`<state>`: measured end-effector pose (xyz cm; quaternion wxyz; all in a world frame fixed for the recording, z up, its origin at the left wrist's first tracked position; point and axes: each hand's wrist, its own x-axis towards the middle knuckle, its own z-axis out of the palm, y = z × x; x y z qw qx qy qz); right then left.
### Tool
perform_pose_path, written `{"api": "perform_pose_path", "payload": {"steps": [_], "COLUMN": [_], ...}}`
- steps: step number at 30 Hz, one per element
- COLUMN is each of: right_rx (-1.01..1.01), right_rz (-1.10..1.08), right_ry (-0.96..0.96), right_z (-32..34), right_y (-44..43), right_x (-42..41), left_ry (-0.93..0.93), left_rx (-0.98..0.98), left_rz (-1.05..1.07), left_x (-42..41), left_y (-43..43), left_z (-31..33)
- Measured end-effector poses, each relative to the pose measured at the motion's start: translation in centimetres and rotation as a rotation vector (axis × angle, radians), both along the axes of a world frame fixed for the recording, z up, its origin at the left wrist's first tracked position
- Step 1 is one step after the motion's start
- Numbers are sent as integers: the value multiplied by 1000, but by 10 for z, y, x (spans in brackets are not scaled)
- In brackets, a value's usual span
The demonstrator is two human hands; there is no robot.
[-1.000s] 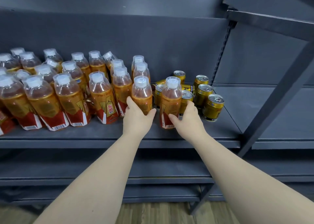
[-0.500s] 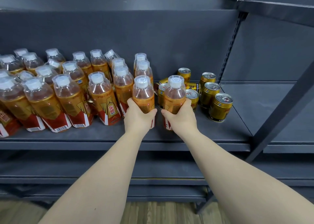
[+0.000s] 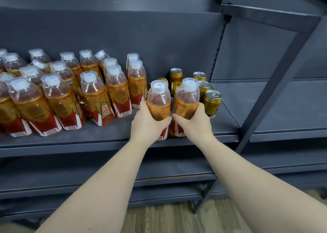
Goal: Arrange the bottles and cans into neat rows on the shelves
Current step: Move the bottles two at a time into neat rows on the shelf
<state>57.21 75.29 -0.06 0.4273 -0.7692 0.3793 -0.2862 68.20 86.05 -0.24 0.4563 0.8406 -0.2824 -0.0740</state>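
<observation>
Left hand (image 3: 147,122) is wrapped tight round the waist of a clear plastic bottle of amber tea with a white cap and red-and-gold label (image 3: 158,107), and the right hand (image 3: 193,122) grips its twin, a second white-capped tea bottle (image 3: 186,103), thumbs almost meeting between them. Both bottles are at the very front lip of the dark grey metal shelf (image 3: 106,135), bases just about on the edge, though the hands cover where they meet it. Compared with half a second back, the pair has come forward and closer together, away from the gold ribbed drink cans (image 3: 213,102) clustered just behind and to the right; several cans are masked by the bottles, one apparently lying on its side. To the left, a crowd of matching tea bottles (image 3: 95,95) stands in loose rows, a clear strip of shelf in front of them, the far-left ones cut off by the frame. Right of the cans the shelf runs bare to the slanted grey upright post (image 3: 276,84), and the neighbouring bay beyond offers open room.
</observation>
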Motion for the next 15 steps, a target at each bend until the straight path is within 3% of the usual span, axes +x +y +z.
{"api": "perform_pose_path", "payload": {"steps": [15], "right_rx": [-13], "right_rz": [-310], "right_ry": [51], "right_z": [-8], "right_y": [-47], "right_x": [-182], "left_ry": [-14], "left_rx": [1], "left_rz": [-368], "left_x": [-138], "left_y": [-74], "left_z": [3]}}
